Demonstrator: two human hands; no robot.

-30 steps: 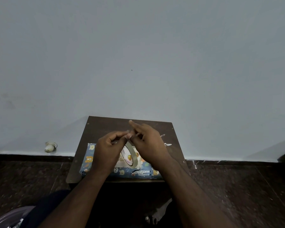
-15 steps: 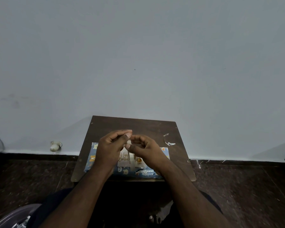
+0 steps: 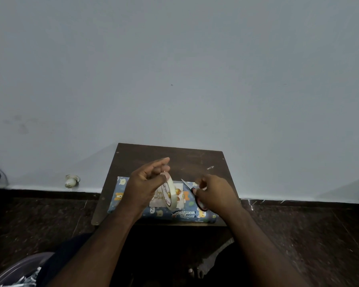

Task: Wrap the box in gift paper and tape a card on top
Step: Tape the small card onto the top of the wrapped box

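Note:
The box (image 3: 187, 214), wrapped in blue paper with animal prints, lies along the near edge of a small brown table (image 3: 187, 160). A white birthday card (image 3: 179, 193) rests on its top. My left hand (image 3: 143, 187) holds a roll of clear tape (image 3: 171, 192) upright above the card. My right hand (image 3: 214, 195) grips red-handled scissors (image 3: 192, 189) over the right part of the box, their blades pointing up and left toward the tape. Whether a tape strip runs between roll and scissors cannot be made out.
A scrap of tape or paper (image 3: 210, 168) lies on the table at the back right. The table stands against a plain wall. A small white object (image 3: 71, 180) sits on the dark floor at the left. A grey bin (image 3: 15, 272) is at the bottom left.
My hands have parted. The right hand has moved right and now grips the scissors. The left hand holds the tape roll higher, upright over the card.

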